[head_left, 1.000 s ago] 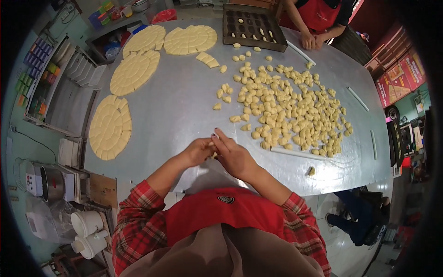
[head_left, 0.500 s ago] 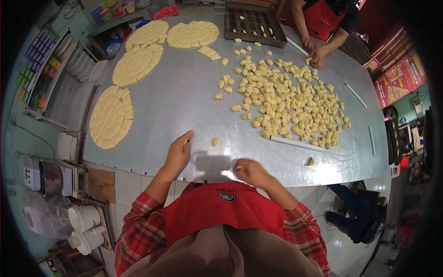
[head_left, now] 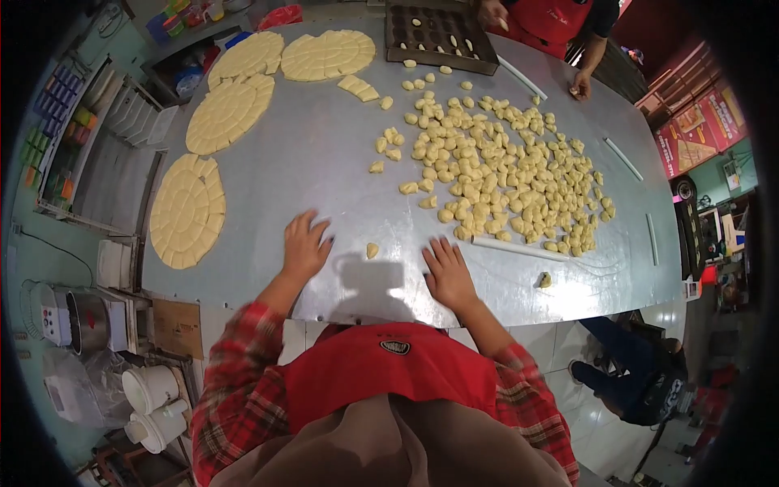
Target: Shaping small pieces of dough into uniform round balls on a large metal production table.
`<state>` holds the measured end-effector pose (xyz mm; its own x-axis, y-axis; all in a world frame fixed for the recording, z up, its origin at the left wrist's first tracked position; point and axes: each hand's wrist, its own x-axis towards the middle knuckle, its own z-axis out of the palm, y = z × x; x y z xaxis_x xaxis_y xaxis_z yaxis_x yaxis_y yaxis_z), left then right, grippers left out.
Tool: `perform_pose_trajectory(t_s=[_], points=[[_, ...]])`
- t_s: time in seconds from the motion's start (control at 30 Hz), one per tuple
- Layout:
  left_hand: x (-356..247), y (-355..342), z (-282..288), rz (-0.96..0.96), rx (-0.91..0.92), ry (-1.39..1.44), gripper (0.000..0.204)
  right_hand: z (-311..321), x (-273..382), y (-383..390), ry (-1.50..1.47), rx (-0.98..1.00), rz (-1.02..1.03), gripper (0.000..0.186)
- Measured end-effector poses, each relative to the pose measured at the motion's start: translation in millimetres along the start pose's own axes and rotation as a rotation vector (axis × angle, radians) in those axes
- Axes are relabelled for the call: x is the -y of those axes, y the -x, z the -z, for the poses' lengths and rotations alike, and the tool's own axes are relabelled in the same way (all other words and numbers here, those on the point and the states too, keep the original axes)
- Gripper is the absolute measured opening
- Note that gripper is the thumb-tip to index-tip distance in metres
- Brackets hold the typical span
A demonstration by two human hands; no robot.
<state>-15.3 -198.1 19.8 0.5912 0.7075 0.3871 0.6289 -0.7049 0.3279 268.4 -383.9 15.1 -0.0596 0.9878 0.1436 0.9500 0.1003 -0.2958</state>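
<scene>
My left hand (head_left: 305, 246) is over the near part of the metal table (head_left: 268, 191), fingers apart and nothing in them. To its right, my right hand (head_left: 448, 273) lies spread on the tabletop, also holding nothing. Between the two sits one small lump of pale yellow dough (head_left: 372, 250). A broad scatter of dough pieces (head_left: 503, 166) covers the right half of the table. Just beyond my right hand, a white rolling rod (head_left: 519, 247) rests along the near edge of that scatter.
Flat dough rounds scored into pieces (head_left: 188, 213) line the left side. A dark moulded tray (head_left: 438, 39) stands at the far edge. Across the table, a co-worker's hand (head_left: 581, 84) is near another white rod (head_left: 522, 77). A filled dough piece (head_left: 544, 280) lies near right.
My right hand has gone from closed to spread and moved forward onto the table. My left hand has shifted slightly left and up. The co-worker's hands have moved apart.
</scene>
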Motion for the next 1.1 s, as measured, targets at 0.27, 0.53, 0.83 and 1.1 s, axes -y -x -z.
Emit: perform_pose_trajectory(t_s=[0.27,0.53,0.83,1.1], points=[[-34,7,-11,0.435,-0.043,0.958,0.034,17,-15,35,-0.317,-0.217,-0.135,0.022],[-24,-252,-56,0.290,0.301,0.145,0.030,75,-40,-83,-0.110,-0.404,-0.195,0.035],[41,-364,-146,0.586,0.174,-0.078,0.040,-4,2,-10,-0.271,-0.197,-0.186,0.031],[54,-274,-153,0.866,-0.262,1.146,0.027,-9,-1,-10,-0.353,-0.297,-0.218,0.034]])
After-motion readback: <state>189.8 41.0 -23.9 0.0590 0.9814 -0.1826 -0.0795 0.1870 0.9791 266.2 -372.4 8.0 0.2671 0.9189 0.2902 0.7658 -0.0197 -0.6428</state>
